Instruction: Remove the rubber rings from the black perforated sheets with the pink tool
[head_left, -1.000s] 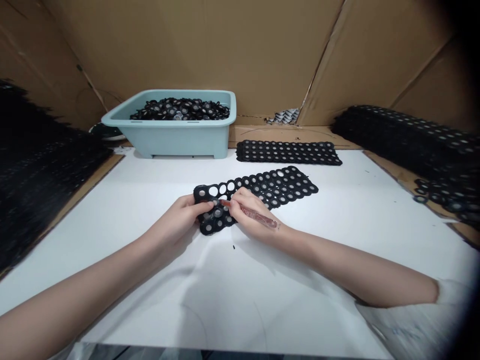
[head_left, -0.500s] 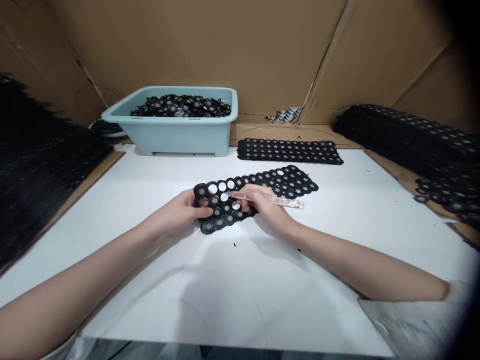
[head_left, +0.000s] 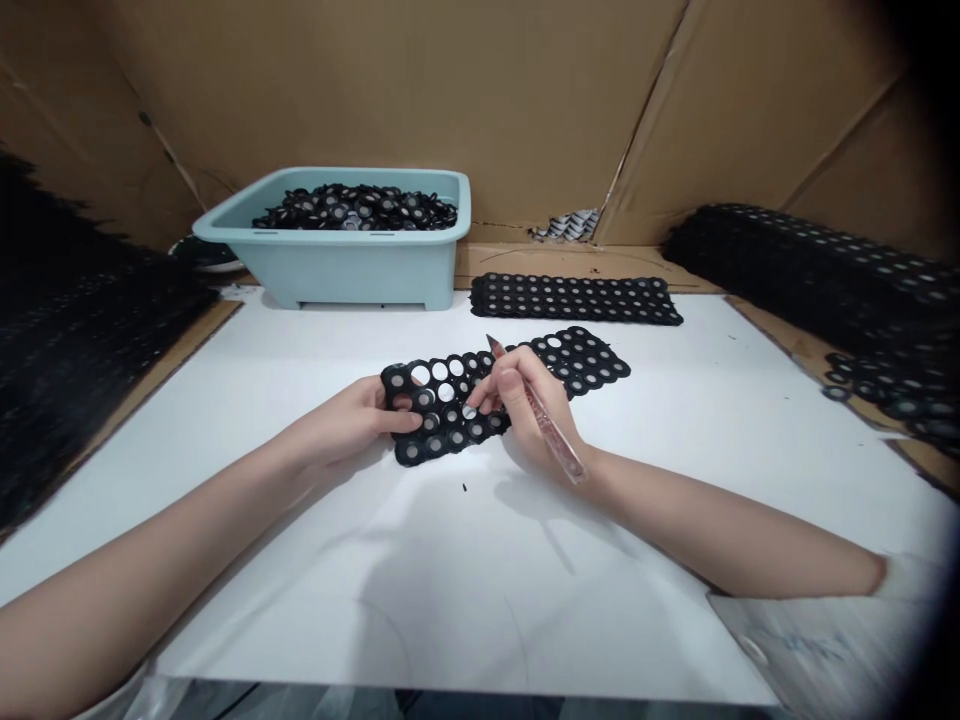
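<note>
My left hand (head_left: 367, 418) is closed on the left end of a black sheet (head_left: 589, 365) of joined rings, its thumb on top. Many rings have grey centres; some near my hands, and one toward the far right end, are open and show white. My right hand (head_left: 536, 405) is closed around a slim pen-like tool (head_left: 555, 445) with a shiny reddish, wrapped-looking handle. The tool's dark pointed tip is up, pointing away from the sheet. My right fingertips are at the sheet's middle, and the hand hides part of it.
Behind stands a light blue tub (head_left: 360, 270) heaped with loose black discs (head_left: 360, 207). A second ringed sheet (head_left: 577, 299) lies farther back on the white tabletop (head_left: 450, 590). Stacks of black sheets stand at right (head_left: 795, 270) and left (head_left: 90, 350). Cardboard walls (head_left: 525, 100) enclose the back.
The tool has swung in my right hand: its tip was over the open rings at left and now points up and away. My left hand keeps its hold on the sheet.
</note>
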